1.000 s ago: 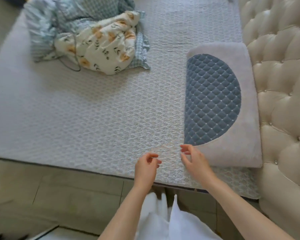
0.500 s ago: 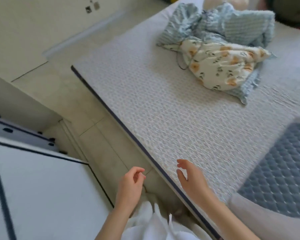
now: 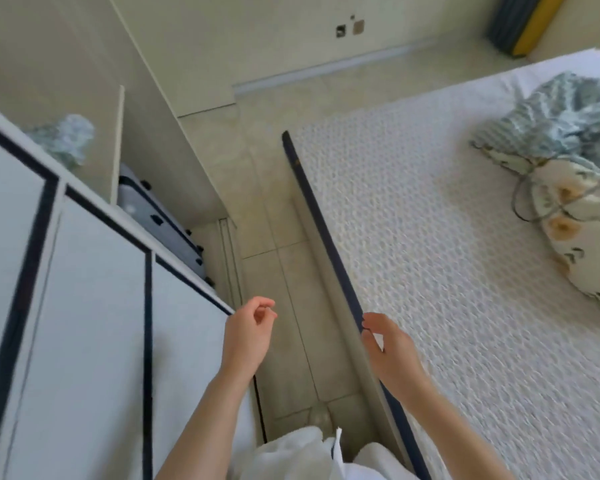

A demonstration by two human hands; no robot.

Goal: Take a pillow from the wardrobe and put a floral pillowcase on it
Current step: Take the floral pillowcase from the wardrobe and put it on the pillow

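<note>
A white wardrobe (image 3: 84,306) with dark-framed sliding doors fills the left side; its far end stands open, with a blue-grey suitcase (image 3: 160,223) inside. The floral pillowcase (image 3: 575,230), cream with orange flowers, lies crumpled on the bed (image 3: 430,271) at the right edge, beside blue patterned bedding (image 3: 561,123). My left hand (image 3: 248,332) hovers in front of the wardrobe door, fingers loosely curled, holding nothing. My right hand (image 3: 387,348) floats over the bed's dark edge, fingers apart and empty. No pillow is in view.
A narrow strip of beige tiled floor (image 3: 274,188) runs between the wardrobe and the bed. A bundle of blue patterned cloth (image 3: 65,138) sits on a wardrobe shelf. A yellow and dark striped object (image 3: 527,22) leans at the far wall.
The view has swung left from the bed and its grey pillow toward the wardrobe. The pillow has left the frame. Both hands stay empty in front of me.
</note>
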